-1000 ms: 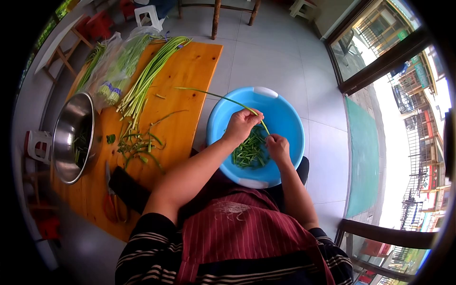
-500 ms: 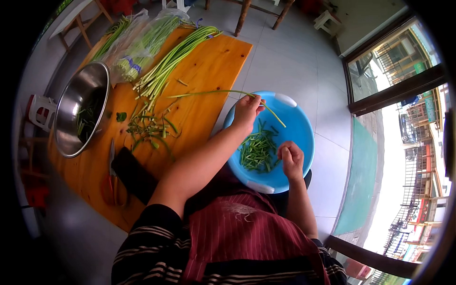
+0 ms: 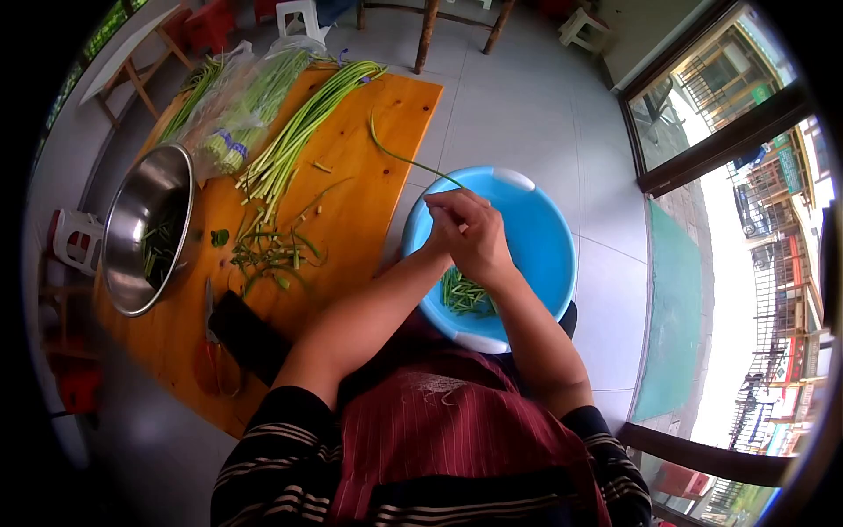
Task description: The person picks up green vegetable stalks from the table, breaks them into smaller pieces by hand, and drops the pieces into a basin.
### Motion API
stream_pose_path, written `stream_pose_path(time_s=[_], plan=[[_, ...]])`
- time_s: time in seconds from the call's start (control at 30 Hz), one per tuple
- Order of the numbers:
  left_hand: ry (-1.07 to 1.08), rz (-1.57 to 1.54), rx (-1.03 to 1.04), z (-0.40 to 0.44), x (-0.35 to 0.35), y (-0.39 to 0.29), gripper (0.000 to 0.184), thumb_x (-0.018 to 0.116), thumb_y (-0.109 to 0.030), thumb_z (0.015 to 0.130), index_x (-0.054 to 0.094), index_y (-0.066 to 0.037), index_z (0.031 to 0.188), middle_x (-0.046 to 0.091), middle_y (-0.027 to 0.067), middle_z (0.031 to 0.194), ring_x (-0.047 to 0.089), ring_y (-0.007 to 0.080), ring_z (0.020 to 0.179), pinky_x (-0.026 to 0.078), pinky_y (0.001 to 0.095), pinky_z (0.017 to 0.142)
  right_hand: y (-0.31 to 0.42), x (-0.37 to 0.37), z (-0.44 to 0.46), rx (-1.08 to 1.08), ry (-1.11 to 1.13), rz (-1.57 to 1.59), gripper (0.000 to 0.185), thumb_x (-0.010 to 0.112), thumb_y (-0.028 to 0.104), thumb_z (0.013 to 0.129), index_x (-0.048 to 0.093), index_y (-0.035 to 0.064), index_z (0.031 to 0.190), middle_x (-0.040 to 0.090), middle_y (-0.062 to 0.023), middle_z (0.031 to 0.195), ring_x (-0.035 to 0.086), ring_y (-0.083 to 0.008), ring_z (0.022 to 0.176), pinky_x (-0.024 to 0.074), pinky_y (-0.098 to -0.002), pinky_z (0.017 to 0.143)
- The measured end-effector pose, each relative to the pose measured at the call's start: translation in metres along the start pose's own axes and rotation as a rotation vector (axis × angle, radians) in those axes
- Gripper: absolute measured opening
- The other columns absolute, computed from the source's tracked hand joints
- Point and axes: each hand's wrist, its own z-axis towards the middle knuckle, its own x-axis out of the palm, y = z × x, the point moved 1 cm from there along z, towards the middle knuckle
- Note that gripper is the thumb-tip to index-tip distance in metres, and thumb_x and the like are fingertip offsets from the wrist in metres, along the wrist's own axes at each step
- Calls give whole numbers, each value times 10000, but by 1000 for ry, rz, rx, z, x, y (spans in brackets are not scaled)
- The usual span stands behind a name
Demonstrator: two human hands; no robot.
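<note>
Over the left part of a blue basin [image 3: 549,233], my two hands meet. The fingers of my left hand [image 3: 443,230] are closed and partly covered by my right hand [image 3: 479,230], whose fingers are bent around the same spot. From between them a long green stem [image 3: 406,160] runs up and left past the table edge, its tip curling upward. Cut green pieces [image 3: 463,294] lie in the basin below my wrists. Which fingers pinch the stem is partly hidden.
On the wooden table [image 3: 386,119] are a bundle of long stems [image 3: 303,123], bagged greens [image 3: 255,101], scraps [image 3: 268,255], scissors [image 3: 211,329] and a black object [image 3: 248,334]. A steel bowl [image 3: 123,255] holds greens at the left. Glass doors stand at the right.
My right hand has moved up and left from the basin's right side to meet my left hand. The stem's lower end is now hidden, and its far end points more upward.
</note>
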Motion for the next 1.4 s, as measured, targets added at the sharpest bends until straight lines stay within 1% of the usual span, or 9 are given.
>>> stream_pose_path(time_s=[0.1,0.13,0.2,0.33,0.77,0.87,1.13,1.27,1.4], plan=[[5,86,-71,2,16,-5,103,526,-97,796,569,-13,839,591,38,782,531,95,678,442,212,644,-51,-31,-33,488,-241,517,189,505,164,849,589,24,945,604,-48,848,541,-104,688,434,-226,627],[8,82,-53,0,20,-6,109,538,-113,803,574,-14,834,593,36,769,527,90,675,441,211,643,-68,-42,-46,495,-251,501,189,505,164,849,589,24,945,604,-48,848,541,-104,688,434,-226,627],[14,104,-43,-3,23,-9,129,565,-142,810,579,-15,822,599,34,763,521,78,669,438,208,643,-96,-52,-69,822,-113,542,258,450,207,883,565,-5,974,591,-49,855,528,-100,688,437,-226,632],[37,166,-56,-4,24,-7,128,573,-138,803,581,-12,826,600,36,765,518,80,667,436,208,641,-98,-49,-96,987,85,885,296,439,221,889,527,-31,1015,572,-67,830,514,-102,670,429,-212,634],[71,315,-1,-12,31,-7,119,602,-125,777,598,-14,818,611,36,741,546,101,662,450,227,626,-109,-38,-101,907,112,714,208,450,144,839,558,-33,852,494,-10,619,422,-77,504,334,-203,470],[251,813,392,-27,40,-9,70,617,-83,757,614,-26,798,627,45,757,574,113,689,461,245,654,-119,-25,-101,895,16,441,187,448,148,835,552,-3,799,453,5,564,389,-72,462,297,-202,433],[135,624,316,-17,31,0,80,612,-69,766,612,-10,819,616,48,735,557,96,677,439,228,614,-129,-4,-98,916,-200,823,173,446,139,832,543,7,777,442,7,558,380,-76,437,289,-213,402],[170,789,398,-26,40,-10,86,610,-78,777,607,-8,827,604,47,736,550,98,683,435,225,626,-117,-13,-100,881,-201,886,184,460,138,826,553,-20,806,473,-12,581,401,-81,439,307,-218,394],[101,560,307,-15,27,-8,86,598,-78,791,600,-8,840,597,38,739,546,96,682,437,217,636,-112,-10,-110,747,-72,855,195,465,160,827,571,-3,837,476,-4,596,416,-81,468,338,-218,424]])
